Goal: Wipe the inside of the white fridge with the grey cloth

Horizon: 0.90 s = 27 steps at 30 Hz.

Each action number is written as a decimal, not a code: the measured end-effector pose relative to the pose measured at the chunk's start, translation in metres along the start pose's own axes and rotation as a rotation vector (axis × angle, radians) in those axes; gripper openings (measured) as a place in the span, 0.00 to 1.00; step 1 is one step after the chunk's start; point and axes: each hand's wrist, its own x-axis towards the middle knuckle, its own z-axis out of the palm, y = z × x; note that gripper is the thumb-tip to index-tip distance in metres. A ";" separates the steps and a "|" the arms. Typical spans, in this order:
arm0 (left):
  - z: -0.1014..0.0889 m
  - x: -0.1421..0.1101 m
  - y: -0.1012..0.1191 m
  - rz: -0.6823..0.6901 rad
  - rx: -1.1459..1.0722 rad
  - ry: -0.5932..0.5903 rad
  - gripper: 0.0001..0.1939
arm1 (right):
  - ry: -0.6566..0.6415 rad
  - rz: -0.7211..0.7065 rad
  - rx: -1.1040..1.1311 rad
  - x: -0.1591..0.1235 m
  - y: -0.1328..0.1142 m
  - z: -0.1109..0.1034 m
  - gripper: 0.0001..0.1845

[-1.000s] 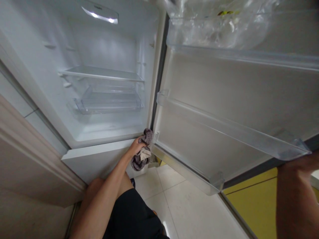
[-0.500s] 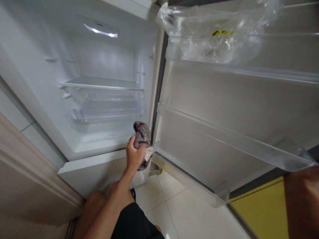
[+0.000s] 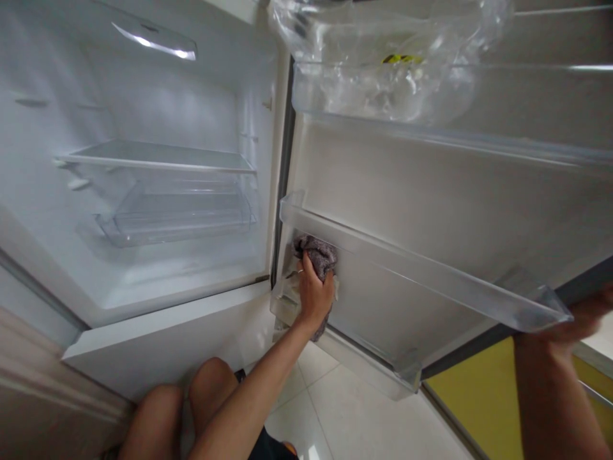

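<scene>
A crumpled grey-brown cloth (image 3: pixel 322 254) is bunched in my left hand (image 3: pixel 316 295), its fingers closed around it. My left hand presses it against the inner panel near the hinge side of the open refrigerator door (image 3: pixel 431 185), under the middle clear door shelf (image 3: pixel 407 255). Part of the cloth hangs below the hand. At the far right, my right hand (image 3: pixel 577 319) lies at the door's outer edge. It is blurred and cut off by the frame, so its grip is unclear.
Inside the refrigerator are a glass shelf (image 3: pixel 158 155) and a clear drawer (image 3: pixel 177 223). Clear plastic wrapping (image 3: pixel 383 89) lies in the upper door shelf. A low door shelf (image 3: pixel 366 367) juts out above the tiled floor (image 3: pixel 330 409). A yellow panel (image 3: pixel 479 402) stands beyond the door.
My left hand has moved the cloth rightward from the refrigerator's front edge to the inside of the door. My view has shifted right, and more of my right hand shows.
</scene>
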 end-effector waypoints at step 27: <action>0.033 -0.109 0.081 0.499 0.408 -0.930 0.31 | 0.093 0.002 0.023 0.007 0.014 -0.012 0.33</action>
